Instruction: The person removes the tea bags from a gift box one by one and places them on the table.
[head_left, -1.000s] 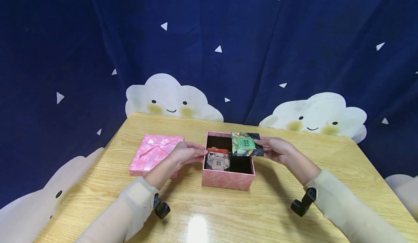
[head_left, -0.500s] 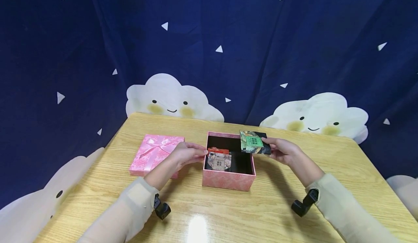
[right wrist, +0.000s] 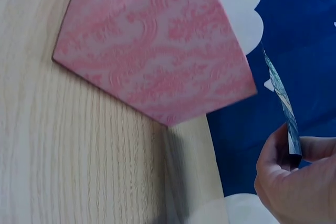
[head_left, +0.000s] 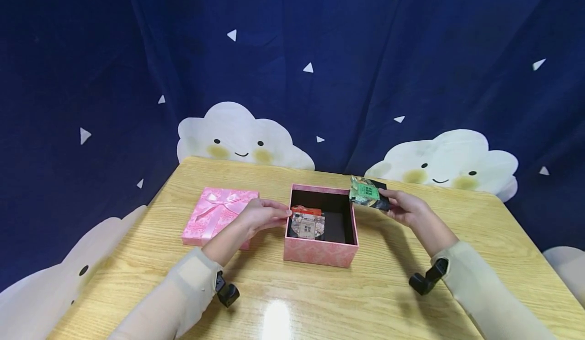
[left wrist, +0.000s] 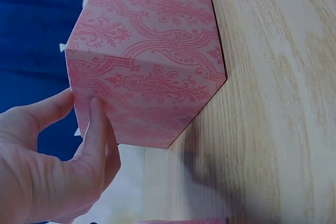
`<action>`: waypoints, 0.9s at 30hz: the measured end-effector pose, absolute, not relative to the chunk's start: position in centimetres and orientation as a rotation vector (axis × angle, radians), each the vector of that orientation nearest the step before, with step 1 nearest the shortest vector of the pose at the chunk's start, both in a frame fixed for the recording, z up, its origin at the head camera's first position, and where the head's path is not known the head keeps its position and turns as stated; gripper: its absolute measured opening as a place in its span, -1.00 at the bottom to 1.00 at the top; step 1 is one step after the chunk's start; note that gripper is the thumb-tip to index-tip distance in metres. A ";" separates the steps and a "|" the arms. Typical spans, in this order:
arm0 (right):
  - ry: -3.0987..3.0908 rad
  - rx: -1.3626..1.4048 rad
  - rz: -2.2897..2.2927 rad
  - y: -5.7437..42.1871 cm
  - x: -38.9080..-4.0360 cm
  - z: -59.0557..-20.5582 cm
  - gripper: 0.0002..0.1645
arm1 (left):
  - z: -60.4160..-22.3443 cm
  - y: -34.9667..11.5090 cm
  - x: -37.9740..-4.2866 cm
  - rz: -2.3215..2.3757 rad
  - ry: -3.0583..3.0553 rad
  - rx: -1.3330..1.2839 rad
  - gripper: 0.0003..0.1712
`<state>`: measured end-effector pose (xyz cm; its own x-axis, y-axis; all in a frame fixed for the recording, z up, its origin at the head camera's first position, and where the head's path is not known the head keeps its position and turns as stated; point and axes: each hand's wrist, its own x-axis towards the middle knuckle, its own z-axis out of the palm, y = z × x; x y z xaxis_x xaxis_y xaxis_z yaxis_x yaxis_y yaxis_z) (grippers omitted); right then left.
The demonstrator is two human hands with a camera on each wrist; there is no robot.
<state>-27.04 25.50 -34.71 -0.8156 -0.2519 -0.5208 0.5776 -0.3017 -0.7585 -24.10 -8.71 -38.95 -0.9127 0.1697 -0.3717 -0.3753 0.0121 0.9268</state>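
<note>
A pink patterned gift box (head_left: pixel 320 253) with a dark inside stands uncovered on the table. My left hand (head_left: pixel 265 214) pinches its left wall at the rim; in the left wrist view the fingers (left wrist: pixel 95 129) lie against the outer side. Inside the box, on the left, lies a flowery packet (head_left: pixel 307 226) with a red packet (head_left: pixel 305 210) showing behind it. My right hand (head_left: pixel 402 207) holds a black and green sachet (head_left: pixel 367 192) by its right end, above the box's right edge. The right wrist view shows this sachet (right wrist: pixel 283 103) edge-on between thumb and fingers.
Left of the box lies its pink lid (head_left: pixel 219 213) with a ribbon bow, partly behind the left forearm. All of it rests on a light wooden table (head_left: pixel 329 299). A dark blue curtain (head_left: pixel 292 40) with white clouds hangs behind.
My right hand has carried the green-labelled sachet to the right and slightly up, from over the box to its right edge, uncovering more of the box floor. My left hand stays put.
</note>
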 end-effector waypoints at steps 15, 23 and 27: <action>1.453 0.477 -2.125 26.9 -29.0 -36.3 -0.60 | -38.8 -8.6 -24.1 1.961 1.914 -0.219 -0.67; 1.491 0.463 -2.080 29.7 -32.8 -40.9 -0.74 | -38.9 -8.7 -24.2 1.965 1.919 -0.224 -0.67; 1.428 0.402 -2.067 34.9 -39.4 -48.8 -0.80 | -39.1 -8.6 -24.2 1.964 1.921 -0.221 -0.69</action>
<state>-39.40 34.92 -48.75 -0.7812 -0.2947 -0.5503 0.6190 -0.2516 -0.7440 -24.19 -8.61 -39.06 -0.9142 0.1600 -0.3723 -0.3757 0.0096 0.9267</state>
